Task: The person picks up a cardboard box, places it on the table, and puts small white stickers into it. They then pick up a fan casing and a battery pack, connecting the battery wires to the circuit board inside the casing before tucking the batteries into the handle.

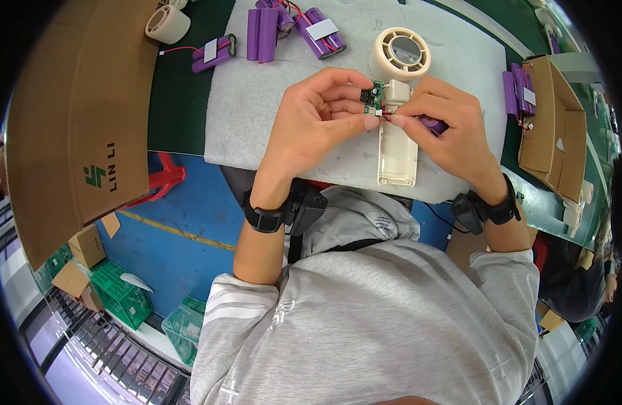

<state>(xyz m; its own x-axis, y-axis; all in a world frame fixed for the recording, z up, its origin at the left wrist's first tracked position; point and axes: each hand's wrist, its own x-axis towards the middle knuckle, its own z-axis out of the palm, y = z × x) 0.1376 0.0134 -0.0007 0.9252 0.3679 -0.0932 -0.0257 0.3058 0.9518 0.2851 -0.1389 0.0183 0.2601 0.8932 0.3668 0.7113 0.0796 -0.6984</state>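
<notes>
My left hand (pixel 318 121) pinches a small green circuit board (pixel 374 96) with a dark display on it. A white plug on red and black wires meets the board's lower edge, and my right hand (pixel 443 121) grips those wires (pixel 386 115) between thumb and finger. Whether the plug is fully seated, I cannot tell. Partly hidden under my right fingers is a purple battery pack (pixel 434 125). Below both hands lies a cream handheld fan housing (pixel 397 158), its hollow handle toward me and its round head (pixel 400 54) at the far end.
Several purple battery packs (pixel 262 34) lie along the far left of the white foam mat (pixel 240 108). Left stands a tall cardboard box (pixel 74 121); right, an open carton (pixel 561 128) beside more purple packs (pixel 520 93). Another cream fan part (pixel 168 25) sits at the far left.
</notes>
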